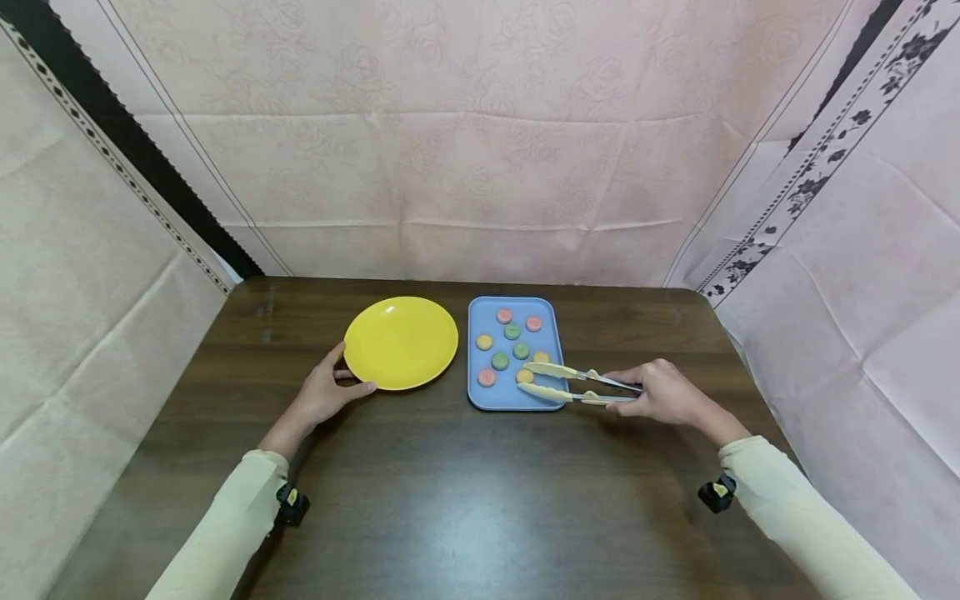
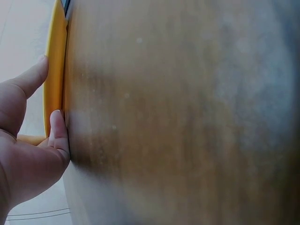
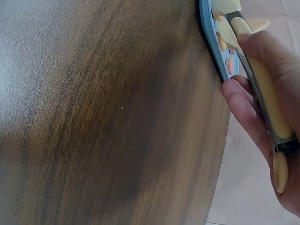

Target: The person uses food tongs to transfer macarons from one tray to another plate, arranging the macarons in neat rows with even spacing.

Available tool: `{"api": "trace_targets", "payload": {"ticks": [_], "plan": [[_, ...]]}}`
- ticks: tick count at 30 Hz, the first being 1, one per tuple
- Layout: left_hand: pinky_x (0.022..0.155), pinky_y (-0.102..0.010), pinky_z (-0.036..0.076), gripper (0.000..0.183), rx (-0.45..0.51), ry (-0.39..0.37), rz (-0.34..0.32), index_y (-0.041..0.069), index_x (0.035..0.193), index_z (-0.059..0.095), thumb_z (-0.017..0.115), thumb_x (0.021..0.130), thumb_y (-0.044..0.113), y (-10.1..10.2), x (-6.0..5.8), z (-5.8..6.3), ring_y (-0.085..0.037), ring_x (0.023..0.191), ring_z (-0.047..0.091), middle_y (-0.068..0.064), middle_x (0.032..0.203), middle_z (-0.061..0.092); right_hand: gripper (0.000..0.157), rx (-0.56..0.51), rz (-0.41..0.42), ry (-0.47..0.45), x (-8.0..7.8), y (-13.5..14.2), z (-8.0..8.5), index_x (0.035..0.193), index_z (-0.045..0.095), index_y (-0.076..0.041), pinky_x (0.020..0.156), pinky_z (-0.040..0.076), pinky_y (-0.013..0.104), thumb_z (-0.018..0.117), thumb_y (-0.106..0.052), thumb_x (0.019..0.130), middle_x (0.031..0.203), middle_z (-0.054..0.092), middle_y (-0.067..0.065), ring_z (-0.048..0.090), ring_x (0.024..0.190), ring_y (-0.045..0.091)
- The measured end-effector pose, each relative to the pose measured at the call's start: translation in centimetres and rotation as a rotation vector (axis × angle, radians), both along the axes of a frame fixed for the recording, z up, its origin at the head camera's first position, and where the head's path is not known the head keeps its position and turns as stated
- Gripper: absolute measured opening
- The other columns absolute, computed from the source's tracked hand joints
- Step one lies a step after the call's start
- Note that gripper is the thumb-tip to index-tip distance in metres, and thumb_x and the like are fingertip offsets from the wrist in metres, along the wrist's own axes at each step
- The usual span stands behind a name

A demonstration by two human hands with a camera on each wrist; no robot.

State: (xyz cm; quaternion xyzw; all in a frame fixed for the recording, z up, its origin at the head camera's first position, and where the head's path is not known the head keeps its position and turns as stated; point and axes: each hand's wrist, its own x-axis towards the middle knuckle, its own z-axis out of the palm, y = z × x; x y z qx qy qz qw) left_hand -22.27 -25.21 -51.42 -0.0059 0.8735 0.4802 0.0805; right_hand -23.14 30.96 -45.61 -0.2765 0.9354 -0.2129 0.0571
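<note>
A yellow plate [image 1: 401, 343] lies on the table, and my left hand [image 1: 330, 390] holds its near left rim, thumb along the front and fingers at the side. In the left wrist view the thumb [image 2: 35, 77] rests against the plate's edge. My right hand [image 1: 660, 392] grips a pair of tongs [image 1: 581, 372] with cream tips and handle covers. Their arms are spread over the right part of a blue tray [image 1: 517, 402]. A yellow macaron-like round [image 1: 525, 377] sits between the tips. In the right wrist view, fingers wrap the tongs' handle [image 3: 265, 89].
Several more small rounds lie on the tray, among them a pink one [image 1: 487, 378], a green one [image 1: 500, 361] and a yellow one [image 1: 484, 342]. The dark wooden table [image 1: 450, 500] ends just behind plate and tray. Pale patterned cloth [image 1: 450, 167] hangs around it.
</note>
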Motion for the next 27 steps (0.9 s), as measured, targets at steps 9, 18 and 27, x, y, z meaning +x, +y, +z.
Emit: {"api": "trace_targets", "payload": {"ticks": [9,18,27], "plan": [[0.088,-0.035,0.054,0.109,0.014,0.010,-0.003,0.006,0.165,0.008,0.083,0.089,0.031,-0.1,-0.1,0.0,-0.042,0.134,0.049,-0.022,0.166,0.020,0.045,0.005,-0.013,0.024,0.2,0.1,-0.2,0.119,0.078,-0.009,0.052,0.041,0.023,0.086,-0.035,0.083,0.086,0.073,-0.010,0.050,0.062,0.003],[0.087,-0.034,0.054,0.111,0.015,-0.006,-0.003,0.009,0.165,0.008,0.083,0.088,0.033,0.0,-0.1,-0.1,-0.040,0.134,0.049,-0.020,0.167,0.021,0.050,-0.045,-0.019,0.049,0.2,-0.2,-0.1,0.123,0.075,-0.007,0.049,0.039,0.023,0.086,-0.035,0.084,0.086,0.074,-0.005,0.048,0.057,0.003],[0.092,-0.041,0.053,0.110,0.016,-0.003,0.001,0.008,0.165,0.008,0.083,0.089,0.031,0.0,0.0,-0.1,-0.041,0.134,0.049,-0.021,0.166,0.020,0.050,-0.158,-0.068,0.032,-0.9,-2.6,1.3,0.127,0.074,-0.011,0.050,0.043,0.026,0.084,-0.038,0.086,0.084,0.072,0.000,0.052,0.058,0.009]]}}
